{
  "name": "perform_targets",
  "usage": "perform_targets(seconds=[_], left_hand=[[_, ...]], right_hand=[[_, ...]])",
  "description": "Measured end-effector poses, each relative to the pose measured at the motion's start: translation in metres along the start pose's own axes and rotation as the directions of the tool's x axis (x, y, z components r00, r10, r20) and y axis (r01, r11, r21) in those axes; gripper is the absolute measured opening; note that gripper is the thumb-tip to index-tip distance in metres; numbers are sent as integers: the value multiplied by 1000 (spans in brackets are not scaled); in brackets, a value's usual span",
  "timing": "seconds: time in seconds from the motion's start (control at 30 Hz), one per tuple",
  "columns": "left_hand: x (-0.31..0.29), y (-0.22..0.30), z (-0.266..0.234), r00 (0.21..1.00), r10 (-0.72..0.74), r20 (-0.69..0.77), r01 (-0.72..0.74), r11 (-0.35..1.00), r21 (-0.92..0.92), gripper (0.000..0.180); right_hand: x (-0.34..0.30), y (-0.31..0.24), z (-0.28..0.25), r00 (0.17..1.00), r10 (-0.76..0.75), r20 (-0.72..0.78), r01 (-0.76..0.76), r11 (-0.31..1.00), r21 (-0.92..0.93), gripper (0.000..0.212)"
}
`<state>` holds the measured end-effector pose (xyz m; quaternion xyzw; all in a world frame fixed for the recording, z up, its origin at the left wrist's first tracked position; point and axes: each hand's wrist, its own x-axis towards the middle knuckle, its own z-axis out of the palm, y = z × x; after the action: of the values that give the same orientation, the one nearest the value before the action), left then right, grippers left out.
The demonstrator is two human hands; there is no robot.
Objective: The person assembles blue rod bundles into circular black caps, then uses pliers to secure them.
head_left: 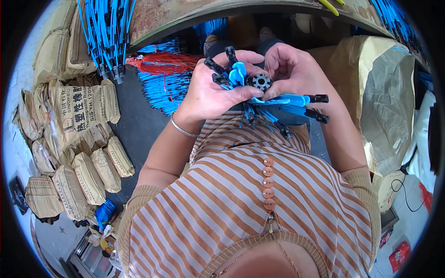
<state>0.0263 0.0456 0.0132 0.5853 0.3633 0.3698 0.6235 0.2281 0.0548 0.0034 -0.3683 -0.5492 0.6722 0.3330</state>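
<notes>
My left hand is wrapped around a bundle of blue ribs with black jointed ends, its thumb against a black notched hub. The hub faces up between both hands, and the ribs fan out around it to the left, right and below. My right hand is closed at the hub's right side, thumb touching its lower edge. A thin strand, wire or thread, shows faintly by the right fingers. More blue ribs stick out under the right thumb.
Ahead is a wooden table edge with blue rod bundles hanging at the left. Below it lie more blue rods and red strands. Stacked brown paper sacks stand left; a large opened paper sack stands right.
</notes>
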Motion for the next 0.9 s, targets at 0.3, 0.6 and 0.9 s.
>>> perform_targets(seconds=[0.3,0.6,0.9], left_hand=[[13,0,-1,966,-20,257,-16,990,137,46],[22,22,-5,998,69,7,-69,998,6,41],[16,18,-43,945,236,226,-326,735,595,41]], right_hand=[[14,4,-18,928,92,362,-5,972,-234,46],[30,-8,-3,955,-77,286,92,995,-39,68],[25,-6,9,981,-97,170,152,922,-356,61]])
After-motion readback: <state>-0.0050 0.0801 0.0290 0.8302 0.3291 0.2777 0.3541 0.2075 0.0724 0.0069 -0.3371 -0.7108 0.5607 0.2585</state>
